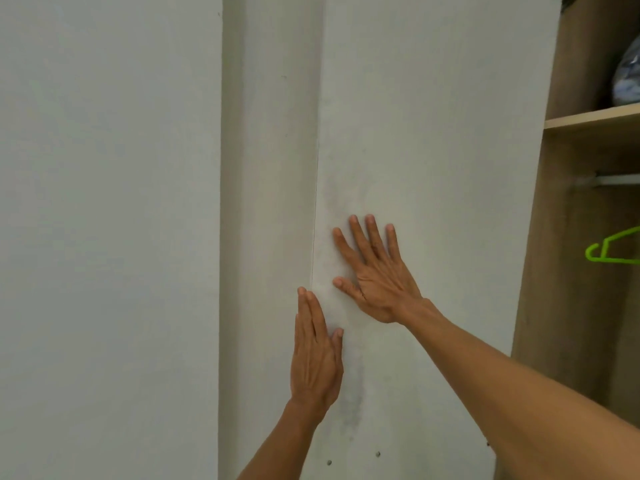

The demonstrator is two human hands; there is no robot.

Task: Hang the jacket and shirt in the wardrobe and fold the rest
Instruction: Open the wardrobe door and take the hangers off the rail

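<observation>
both hands, right hand point(375, 271) and left hand point(317, 355), press the door point(433, 133); hanger point(614, 249) seemingly cut off.

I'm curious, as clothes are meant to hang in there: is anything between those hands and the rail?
Yes: the white door panel. The left hand and right hand rest on it with straight fingers; the rail and a green hanger show only beyond its right edge.
</observation>
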